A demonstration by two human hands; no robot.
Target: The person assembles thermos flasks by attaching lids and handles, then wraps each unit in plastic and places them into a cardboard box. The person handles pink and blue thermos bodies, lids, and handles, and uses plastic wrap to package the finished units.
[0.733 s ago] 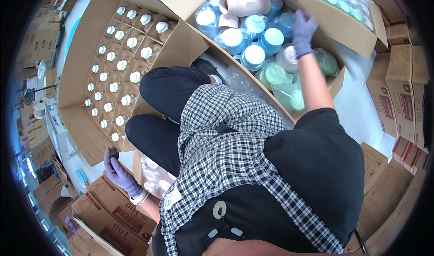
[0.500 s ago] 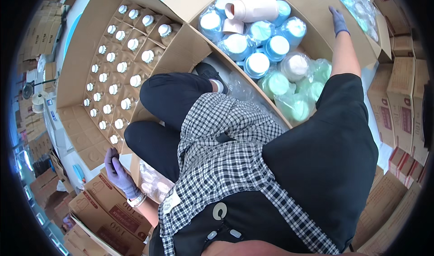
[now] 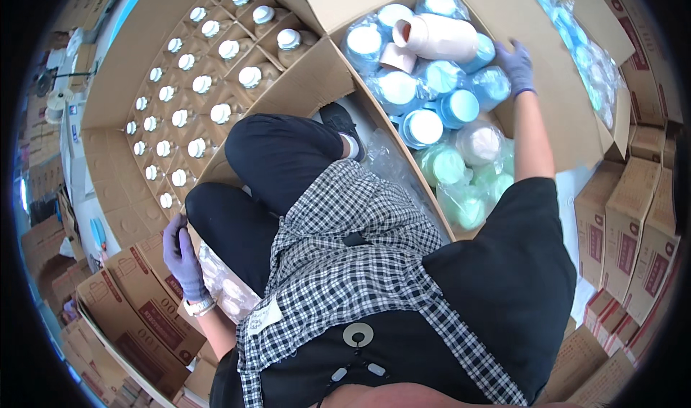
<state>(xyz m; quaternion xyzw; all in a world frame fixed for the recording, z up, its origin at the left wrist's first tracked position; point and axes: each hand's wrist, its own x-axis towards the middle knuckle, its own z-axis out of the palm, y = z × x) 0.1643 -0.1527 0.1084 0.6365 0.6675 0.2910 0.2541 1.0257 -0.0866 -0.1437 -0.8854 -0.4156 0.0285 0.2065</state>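
My right hand (image 3: 516, 68), in a purple glove, is open with its fingers apart. It reaches over the right side of a cardboard box (image 3: 385, 123), beside a blue bottle (image 3: 491, 87) in clear plastic; whether it touches the bottle I cannot tell. The box holds several blue, green and white wrapped bottles, such as a green bottle (image 3: 441, 166). On top of them lies a pale pink bottle (image 3: 446, 38) on its side, its mouth to the left. My left hand (image 3: 181, 255), gloved too, hangs by my left knee with nothing visible in it, fingers loosely extended.
At the left, a divided carton (image 3: 281, 90) holds rows of white-capped bottles (image 3: 250, 77). More wrapped bottles (image 3: 579, 55) lie beyond the open flap at the right. Printed cartons (image 3: 144, 314) stand at the lower left, stacked cartons (image 3: 633, 221) at the right. Plastic-wrapped pink items (image 3: 227, 285) lie beside my left leg.
My right hand has come from out over the box's flap in toward the blue bottles. The view has shifted, with the boxes now lower and farther right. My left hand stays by the knee.
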